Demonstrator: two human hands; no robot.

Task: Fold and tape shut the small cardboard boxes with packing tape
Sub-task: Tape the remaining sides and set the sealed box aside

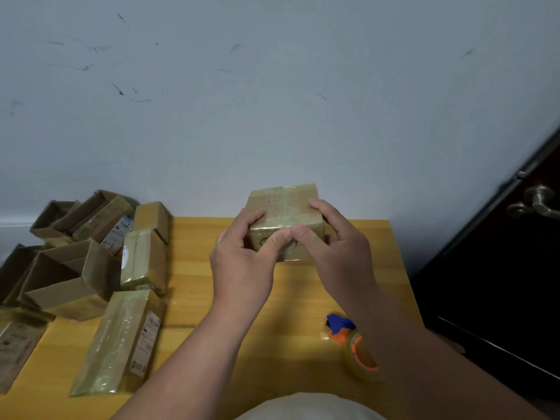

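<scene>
While both hands pressed tape, the small brown cardboard box (285, 219) was held above the yellow wooden table's (194, 286) far edge.
The left hand (242, 262) and right hand (339, 253) each grasped a side, thumbs meeting on its near face; the orange-and-blue tape dispenser (353, 344) lay nearer the right hand.

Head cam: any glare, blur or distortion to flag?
Head view: wide-angle bending curves the yellow table edges; glare on the taped flat box and on the held box; soft focus overall, tape dispenser smeared, partly behind the right forearm; right side dark by the door handle.
</scene>
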